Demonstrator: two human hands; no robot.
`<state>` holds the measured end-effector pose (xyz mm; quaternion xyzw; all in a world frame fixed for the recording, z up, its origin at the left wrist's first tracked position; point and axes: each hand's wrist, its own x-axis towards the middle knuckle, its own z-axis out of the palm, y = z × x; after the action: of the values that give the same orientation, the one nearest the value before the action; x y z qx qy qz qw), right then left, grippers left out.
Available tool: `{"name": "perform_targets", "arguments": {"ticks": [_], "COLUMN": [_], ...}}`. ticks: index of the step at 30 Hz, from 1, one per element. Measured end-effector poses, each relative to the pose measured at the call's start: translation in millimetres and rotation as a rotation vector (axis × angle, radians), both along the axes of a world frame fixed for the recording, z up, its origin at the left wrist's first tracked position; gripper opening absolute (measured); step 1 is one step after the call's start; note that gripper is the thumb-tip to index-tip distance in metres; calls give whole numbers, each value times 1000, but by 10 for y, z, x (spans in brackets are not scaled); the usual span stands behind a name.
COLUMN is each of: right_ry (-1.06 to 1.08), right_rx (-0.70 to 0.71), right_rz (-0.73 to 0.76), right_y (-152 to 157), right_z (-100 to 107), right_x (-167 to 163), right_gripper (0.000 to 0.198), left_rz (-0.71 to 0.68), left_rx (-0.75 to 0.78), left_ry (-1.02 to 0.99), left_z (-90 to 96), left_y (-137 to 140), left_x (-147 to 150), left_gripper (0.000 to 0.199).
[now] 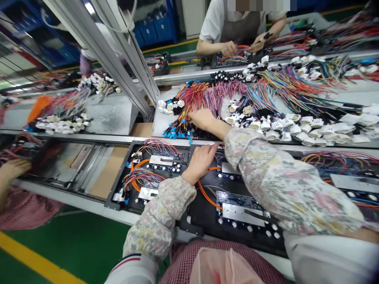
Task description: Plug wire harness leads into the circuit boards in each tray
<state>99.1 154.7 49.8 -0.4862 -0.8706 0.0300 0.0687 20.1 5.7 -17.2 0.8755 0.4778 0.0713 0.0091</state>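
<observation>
My right hand (204,119) reaches over the tray into a bundle of red, orange and yellow wires (192,98) with blue connectors (177,130). Its bent fingers close among the wires near their connector ends. Nearer to me, my left hand (201,161) is held over the top left corner of a black tray (204,217). Its thumb and fingers come together toward the right; what they hold is too small to make out. Inside that tray lie blue circuit boards (245,199) with silver plates (244,215) and orange cables (205,195). My right sleeve hides part of it.
To the left stands another black tray (118,183) with wired boards. White connectors (310,128) and coloured wires fill the shelf on the right. A metal post (118,51) rises at the left. A co-worker's hands (229,48) handle wires opposite; another person's hand (14,167) is far left.
</observation>
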Motion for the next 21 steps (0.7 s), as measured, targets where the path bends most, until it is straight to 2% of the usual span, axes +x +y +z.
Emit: {"name": "perform_targets", "arguments": {"ticks": [2, 3, 6, 9, 11, 12, 13, 14, 15, 16, 18, 19, 21], "right_ry": [30, 86, 346, 527, 515, 497, 466, 466, 490, 497, 541, 566, 630], "right_rx": [3, 32, 200, 412, 361, 329, 271, 191, 44, -167, -561, -723, -898], "right_rz": [11, -9, -94, -27, -88, -111, -80, 21, 108, 131, 97, 50, -64], "right_y": [-29, -34, -149, -576, -995, -1209, -1407, -1580, -1722, -1831, -1958, -1985, -1998], "right_z": [42, 140, 691, 1308, 1523, 1535, 1483, 1373, 1216, 1031, 639, 463, 193], "right_x": [-102, -97, 161, 616, 897, 1014, 1114, 1198, 1268, 1326, 1414, 1449, 1511], "right_gripper": [29, 31, 38, 37, 34, 37, 35, 33, 33, 35, 38, 37, 35], "left_rz": [-9, -12, -51, -83, -82, -75, -62, -56, -68, -100, -233, -262, -138], "left_rx": [-1, -2, -19, -43, -70, -92, -117, -147, -188, -241, -426, -550, -779], "left_ry": [-1, 2, 14, 12, -18, -49, -105, -194, -318, -476, -819, -972, -1247], "left_z": [23, 39, 84, 91, 92, 103, 126, 160, 205, 258, 361, 402, 445], "left_y": [-24, -42, -100, -109, -85, -75, -71, -80, -102, -140, -248, -308, -411], "left_x": [-33, -50, -86, -106, -112, -111, -107, -98, -82, -59, 8, 49, 132], "left_gripper": [45, 46, 59, 57, 52, 49, 45, 43, 43, 46, 55, 47, 29]}}
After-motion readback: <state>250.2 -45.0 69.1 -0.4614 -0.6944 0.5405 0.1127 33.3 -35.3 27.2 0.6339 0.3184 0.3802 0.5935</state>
